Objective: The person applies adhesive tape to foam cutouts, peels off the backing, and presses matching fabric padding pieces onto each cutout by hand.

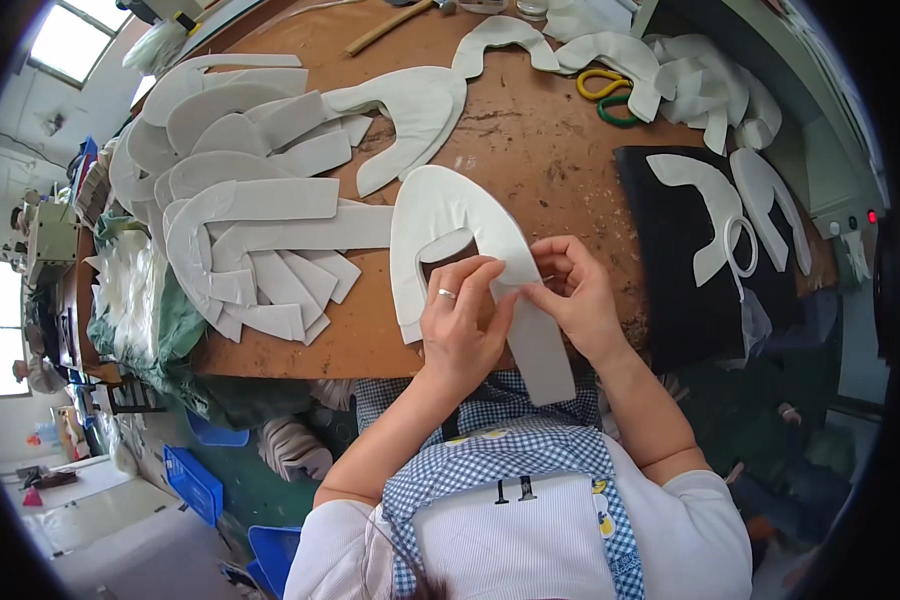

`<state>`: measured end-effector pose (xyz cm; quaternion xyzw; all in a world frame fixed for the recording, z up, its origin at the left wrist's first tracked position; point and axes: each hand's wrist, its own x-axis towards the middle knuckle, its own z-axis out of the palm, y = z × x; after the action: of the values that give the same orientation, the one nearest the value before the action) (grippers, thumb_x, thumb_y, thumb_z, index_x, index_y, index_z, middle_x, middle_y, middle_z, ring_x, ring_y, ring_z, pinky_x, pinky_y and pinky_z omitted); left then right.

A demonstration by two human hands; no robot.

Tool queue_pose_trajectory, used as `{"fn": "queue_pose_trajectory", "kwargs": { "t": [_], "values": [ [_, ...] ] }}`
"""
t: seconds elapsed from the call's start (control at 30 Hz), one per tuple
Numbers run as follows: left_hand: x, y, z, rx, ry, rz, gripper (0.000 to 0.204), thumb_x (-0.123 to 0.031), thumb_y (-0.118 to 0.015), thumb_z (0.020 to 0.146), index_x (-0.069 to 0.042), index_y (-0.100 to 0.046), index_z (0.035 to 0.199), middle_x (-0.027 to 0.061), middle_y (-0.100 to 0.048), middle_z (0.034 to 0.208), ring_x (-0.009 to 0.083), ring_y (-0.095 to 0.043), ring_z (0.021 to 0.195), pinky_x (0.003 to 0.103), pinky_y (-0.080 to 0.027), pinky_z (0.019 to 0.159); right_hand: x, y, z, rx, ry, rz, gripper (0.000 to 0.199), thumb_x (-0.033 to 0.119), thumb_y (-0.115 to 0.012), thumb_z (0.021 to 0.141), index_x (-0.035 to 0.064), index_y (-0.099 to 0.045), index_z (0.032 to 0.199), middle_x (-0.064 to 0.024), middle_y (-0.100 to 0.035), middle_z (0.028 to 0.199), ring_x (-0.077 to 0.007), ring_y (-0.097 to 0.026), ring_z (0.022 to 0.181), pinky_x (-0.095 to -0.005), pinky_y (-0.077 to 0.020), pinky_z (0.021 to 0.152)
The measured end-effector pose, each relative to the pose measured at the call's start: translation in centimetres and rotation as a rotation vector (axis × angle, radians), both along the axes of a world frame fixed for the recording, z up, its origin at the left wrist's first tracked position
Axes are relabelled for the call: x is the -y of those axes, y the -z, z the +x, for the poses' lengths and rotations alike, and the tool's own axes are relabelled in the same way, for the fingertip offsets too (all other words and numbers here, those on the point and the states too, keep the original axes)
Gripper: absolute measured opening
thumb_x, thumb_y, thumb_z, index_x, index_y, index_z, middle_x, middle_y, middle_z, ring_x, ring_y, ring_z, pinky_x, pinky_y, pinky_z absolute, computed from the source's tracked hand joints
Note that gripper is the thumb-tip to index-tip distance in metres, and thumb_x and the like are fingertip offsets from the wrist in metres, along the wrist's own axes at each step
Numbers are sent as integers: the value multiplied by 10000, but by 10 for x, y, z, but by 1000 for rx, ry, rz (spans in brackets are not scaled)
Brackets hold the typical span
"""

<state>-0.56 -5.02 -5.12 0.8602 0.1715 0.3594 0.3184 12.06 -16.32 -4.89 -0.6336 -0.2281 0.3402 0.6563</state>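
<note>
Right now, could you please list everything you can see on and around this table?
table: one, brown, centre
held piece: one, white U-shape, table front, under both hands
stack: many white pieces, table left
far pieces: several, white, table back right
scissors: yellow and green handles, among far pieces
mat: one, black, table right, carrying white pieces
stick: one, wooden, table back
crates: blue, floor lower left
apron: blue check, on person
left hand: ringed, gripping held piece
right hand: pinching held piece
</note>
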Motion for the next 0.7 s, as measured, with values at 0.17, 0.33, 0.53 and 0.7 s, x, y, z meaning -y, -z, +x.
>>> {"fn": "queue_pose_trajectory", "kwargs": {
  "t": [0.17, 0.33, 0.53, 0.7],
  "values": [
    [-5, -8, 2, 52, -16, 127, 260, 9, -778, 752, -29, -698, 996, 91, -683, 1007, 265, -662, 864, 344, -557, 716, 1, -8, -3, -62, -71, 14, 275, -27, -701, 876, -3, -598, 1131, -59, -682, 1010, -99, -659, 906, -238, -544, 806],
    [-7, -7, -1, 54, -47, 92, 186, 30, -791, 752, -4, -726, 923, 101, -733, 939, 214, -715, 755, 298, -565, 636, -1, -24, -10, 117, -60, 2, 259, -43, -690, 873, -30, -659, 1129, -67, -692, 990, -121, -679, 899, -250, -558, 800],
    [-6, -8, 2, 14, -2, 42, 131, 4, -766, 762, -20, -719, 882, 91, -736, 905, 218, -707, 704, 309, -561, 598, -2, -25, -6, 565, -60, -34, 227, -8, -716, 818, -20, -699, 1044, -116, -700, 895, -192, -719, 803, -280, -578, 678],
    [-4, -3, 7, 3, -31, 6, 112, -9, -765, 751, -25, -704, 843, 88, -736, 899, 215, -703, 693, 301, -558, 595, -4, -21, -7, 463, -51, -22, 207, -6, -716, 832, -19, -703, 1039, -106, -712, 907, -171, -720, 800, -276, -587, 686]
  ]
}}
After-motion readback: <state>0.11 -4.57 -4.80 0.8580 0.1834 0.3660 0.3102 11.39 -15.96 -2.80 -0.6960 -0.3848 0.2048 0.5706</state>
